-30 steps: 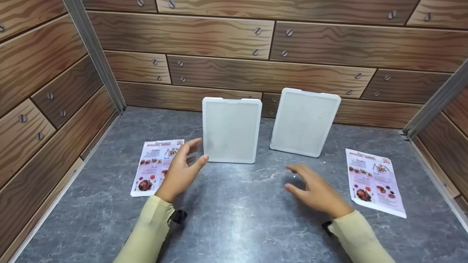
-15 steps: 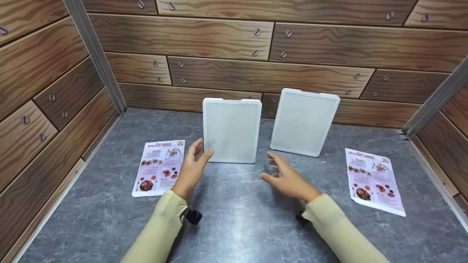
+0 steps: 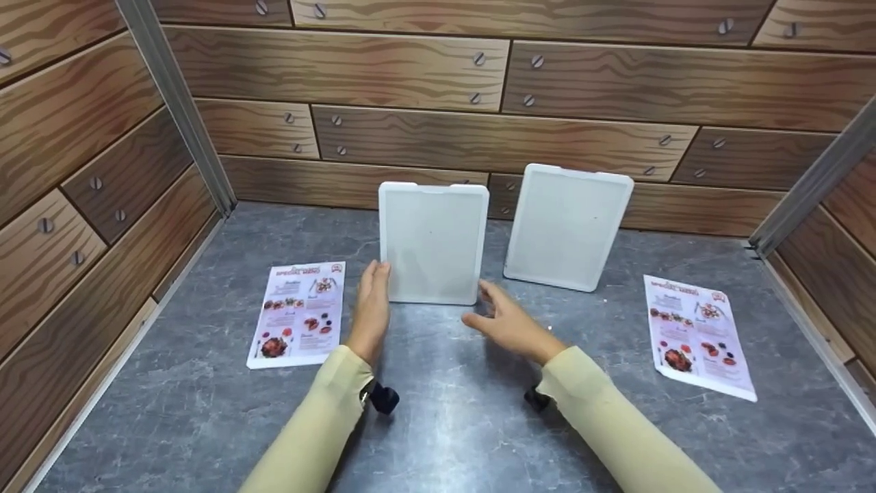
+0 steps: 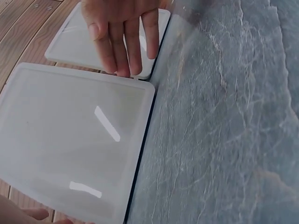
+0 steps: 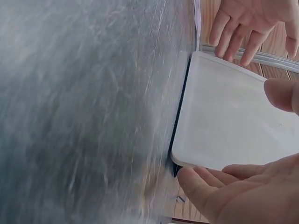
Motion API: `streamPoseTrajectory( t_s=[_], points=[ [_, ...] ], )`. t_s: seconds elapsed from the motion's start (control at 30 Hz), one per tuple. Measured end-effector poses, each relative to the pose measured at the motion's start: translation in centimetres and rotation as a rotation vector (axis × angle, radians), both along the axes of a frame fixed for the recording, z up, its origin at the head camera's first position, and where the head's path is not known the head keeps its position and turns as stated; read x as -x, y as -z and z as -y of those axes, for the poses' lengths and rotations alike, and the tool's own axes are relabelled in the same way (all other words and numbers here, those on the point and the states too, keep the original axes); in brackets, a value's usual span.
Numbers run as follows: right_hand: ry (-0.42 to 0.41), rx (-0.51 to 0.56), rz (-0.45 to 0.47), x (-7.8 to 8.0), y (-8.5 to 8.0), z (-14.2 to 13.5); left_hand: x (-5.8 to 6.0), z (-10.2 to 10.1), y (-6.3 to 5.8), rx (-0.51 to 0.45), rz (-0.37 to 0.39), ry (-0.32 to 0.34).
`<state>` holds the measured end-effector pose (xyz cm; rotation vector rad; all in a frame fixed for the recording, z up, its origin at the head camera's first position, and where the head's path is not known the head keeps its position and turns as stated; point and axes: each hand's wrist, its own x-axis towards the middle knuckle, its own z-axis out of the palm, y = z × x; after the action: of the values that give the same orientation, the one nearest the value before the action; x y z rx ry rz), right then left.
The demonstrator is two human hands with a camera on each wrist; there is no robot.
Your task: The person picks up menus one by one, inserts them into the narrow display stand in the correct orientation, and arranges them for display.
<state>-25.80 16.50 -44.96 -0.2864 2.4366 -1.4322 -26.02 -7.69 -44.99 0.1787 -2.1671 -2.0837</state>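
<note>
A white display frame [image 3: 434, 246] with a blank panel stands upright at the middle of the table. My left hand [image 3: 371, 311] is at its lower left edge, fingers straight and fingertips right at the rim. My right hand [image 3: 512, 323] reaches the lower right corner with thumb and fingers spread apart. In the right wrist view, the fingers [image 5: 198, 186] of that hand lie along the frame's edge, while the thumb [image 5: 280, 95] stands over its face. Only a little of my left hand [image 4: 18, 213] shows at the lower left of the left wrist view.
A second white frame [image 3: 568, 229] leans back behind and to the right. One printed menu sheet [image 3: 298, 315] lies flat at the left, another [image 3: 699, 339] at the right. Wood-patterned walls [image 3: 410, 75] enclose the grey marbled table [image 3: 438, 418] on the back and sides.
Both hands have closed in on the middle frame: the left moved right to its left edge, the right moved left to its right corner. Frames and menu sheets stay in place.
</note>
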Motion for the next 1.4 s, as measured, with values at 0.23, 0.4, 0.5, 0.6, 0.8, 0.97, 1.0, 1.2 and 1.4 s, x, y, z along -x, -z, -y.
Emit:
streamPoseTrajectory(
  t_s=[0.23, 0.4, 0.5, 0.6, 0.8, 0.97, 1.0, 1.2, 1.4],
  points=[
    [0.047, 0.007, -0.027, 0.3, 0.3, 0.4, 0.4, -0.8, 0.3, 0.021, -0.021, -0.024],
    [0.058, 0.009, -0.026, 0.7, 0.5, 0.2, 1.0, -1.2, 0.2, 0.032, -0.024, -0.026],
    [0.055, 0.004, -0.022, 1.0, 0.6, 0.0, 1.3, -1.3, 0.3, 0.027, -0.021, -0.028],
    [0.048, -0.003, -0.024, 1.2, 0.8, -0.1, 1.5, -1.4, 0.4, 0.014, -0.012, -0.036],
    [0.033, 0.020, -0.014, 1.0, 0.8, -0.7, 1.7, -1.7, 0.3, -0.021, -0.015, -0.058],
    [0.035, 0.033, -0.111, 0.4, 0.2, -2.6, 0.7, -3.2, -0.3, 0.100, -0.255, -0.210],
    [0.049, 0.046, -0.149, 0.3, 0.1, -3.0, 0.3, -3.8, -0.5, 0.150, -0.333, -0.221],
    [0.235, 0.159, -0.435, 0.3, -0.2, -5.8, -1.5, -8.0, -1.4, 0.390, -0.714, 0.030],
    [0.491, 0.215, -0.627, 0.6, 0.1, -8.4, -1.1, -11.6, -1.1, 0.322, -0.427, 0.289]
  ],
)
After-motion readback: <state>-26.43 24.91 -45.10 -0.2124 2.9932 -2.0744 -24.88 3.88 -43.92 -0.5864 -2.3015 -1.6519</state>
